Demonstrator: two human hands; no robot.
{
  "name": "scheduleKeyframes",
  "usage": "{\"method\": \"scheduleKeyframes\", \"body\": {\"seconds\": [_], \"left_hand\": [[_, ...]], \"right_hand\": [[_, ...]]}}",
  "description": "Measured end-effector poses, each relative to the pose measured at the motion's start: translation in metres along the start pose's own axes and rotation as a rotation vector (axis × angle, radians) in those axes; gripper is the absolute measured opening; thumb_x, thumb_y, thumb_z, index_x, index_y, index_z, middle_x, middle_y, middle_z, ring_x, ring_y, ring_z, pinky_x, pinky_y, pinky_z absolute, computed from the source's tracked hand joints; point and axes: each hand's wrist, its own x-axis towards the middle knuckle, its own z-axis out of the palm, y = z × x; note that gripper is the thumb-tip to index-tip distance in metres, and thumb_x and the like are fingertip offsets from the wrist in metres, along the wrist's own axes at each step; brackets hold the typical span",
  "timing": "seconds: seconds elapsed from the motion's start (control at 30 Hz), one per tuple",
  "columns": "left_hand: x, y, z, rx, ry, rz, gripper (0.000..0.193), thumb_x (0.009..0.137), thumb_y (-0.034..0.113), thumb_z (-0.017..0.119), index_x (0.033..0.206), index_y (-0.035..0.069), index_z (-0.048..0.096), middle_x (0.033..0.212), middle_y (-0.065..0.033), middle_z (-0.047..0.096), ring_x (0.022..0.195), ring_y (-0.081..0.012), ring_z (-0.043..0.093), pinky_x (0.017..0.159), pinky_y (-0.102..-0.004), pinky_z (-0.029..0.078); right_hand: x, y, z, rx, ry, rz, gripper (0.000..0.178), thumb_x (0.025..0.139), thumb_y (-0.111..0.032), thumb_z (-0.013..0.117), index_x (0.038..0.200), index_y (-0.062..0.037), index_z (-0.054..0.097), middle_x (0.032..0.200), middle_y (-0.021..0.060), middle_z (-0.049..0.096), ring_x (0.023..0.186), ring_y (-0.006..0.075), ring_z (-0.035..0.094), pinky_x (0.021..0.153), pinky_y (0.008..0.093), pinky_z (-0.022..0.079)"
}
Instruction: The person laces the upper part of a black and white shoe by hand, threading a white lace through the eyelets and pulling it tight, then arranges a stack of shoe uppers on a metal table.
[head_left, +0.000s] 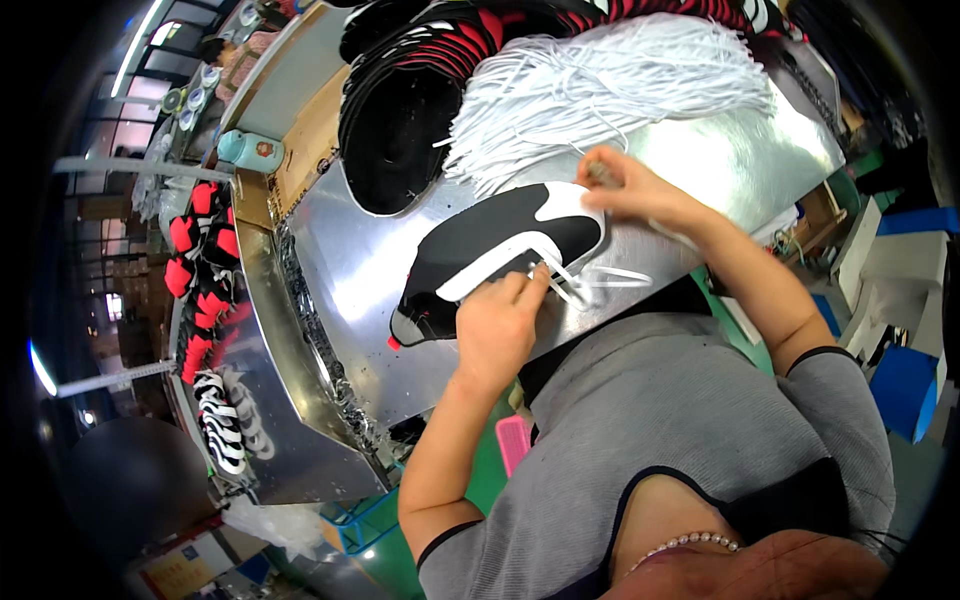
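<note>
A black-and-white shoe upper (470, 235) with a small red tab at one end lies on the metal tabletop. My left hand (500, 322) rests on its near side with fingers closed at the opening's edge, gripping the upper there. From the opening, beside those fingertips, a white shoelace (610, 278) loops out onto the table. My right hand (640, 188) is at the upper's white far-right end, thumb and fingers curled together in a pinch. What sits between them is too blurred to name; a pale strand shows by the wrist.
A big bundle of white shoelaces (610, 90) lies behind the upper. Left of it stand nested black uppers (405, 130) with red and white edges. Red-and-black pieces (205, 260) line the left side, near a light-blue bottle (252, 150). Cardboard boxes (905, 290) are at right.
</note>
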Motion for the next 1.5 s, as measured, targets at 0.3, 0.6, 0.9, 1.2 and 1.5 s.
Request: {"method": "scheduleKeyframes", "body": {"seconds": [0.3,0.6,0.9,1.2,1.5], "left_hand": [[-0.006,-0.042,-0.006,-1.340,-0.572,-1.090,0.048,0.091,0.044,0.066,0.115,0.003,0.067,0.109,-0.0054,0.066,0.100,-0.0129,0.057,0.092,-0.0261,0.040],[-0.003,-0.054,0.021,-1.353,-0.005,-0.962,0.009,0.085,0.006,0.067,0.087,-0.001,0.072,0.080,-0.0043,0.070,0.071,-0.0116,0.060,0.068,-0.0266,0.048],[0.017,-0.038,0.005,-1.344,-0.132,-0.942,0.013,0.086,0.009,0.071,0.096,0.001,0.074,0.089,-0.0031,0.071,0.079,-0.0090,0.061,0.073,-0.0220,0.048],[-0.018,-0.074,-0.023,-0.287,0.354,-0.426,0.008,0.079,0.009,0.071,0.085,0.003,0.069,0.079,-0.0101,0.062,0.083,-0.0245,0.058,0.074,-0.0367,0.046],[-0.229,-0.232,-0.120,0.121,0.615,-1.099,0.012,0.083,0.011,0.069,0.084,-0.002,0.068,0.079,-0.0055,0.065,0.072,-0.0132,0.056,0.068,-0.0279,0.048]], "right_hand": [[-0.009,-0.003,0.043,-0.325,0.062,-0.188,0.044,0.079,-0.015,0.079,0.112,-0.0096,0.050,0.105,0.0011,0.055,0.094,0.0082,0.051,0.074,0.0219,0.045],[-0.008,0.013,0.044,-0.249,0.229,-0.107,0.039,0.082,-0.022,0.078,0.107,-0.0098,0.051,0.097,0.0035,0.059,0.088,0.0104,0.053,0.074,0.0234,0.044],[-0.012,0.005,0.041,-0.197,0.166,0.061,0.040,0.085,-0.031,0.074,0.108,-0.0098,0.050,0.096,0.0066,0.058,0.085,0.0119,0.050,0.070,0.0261,0.042],[-0.005,0.025,0.034,-0.059,0.163,-0.116,0.032,0.088,-0.021,0.071,0.108,-0.0117,0.048,0.096,0.0019,0.055,0.082,0.0067,0.051,0.065,0.0176,0.040],[-0.013,0.024,-0.015,-0.085,0.187,-0.101,0.027,0.089,-0.024,0.069,0.105,-0.0119,0.051,0.088,0.0000,0.057,0.079,0.0089,0.055,0.066,0.0259,0.043]]}}
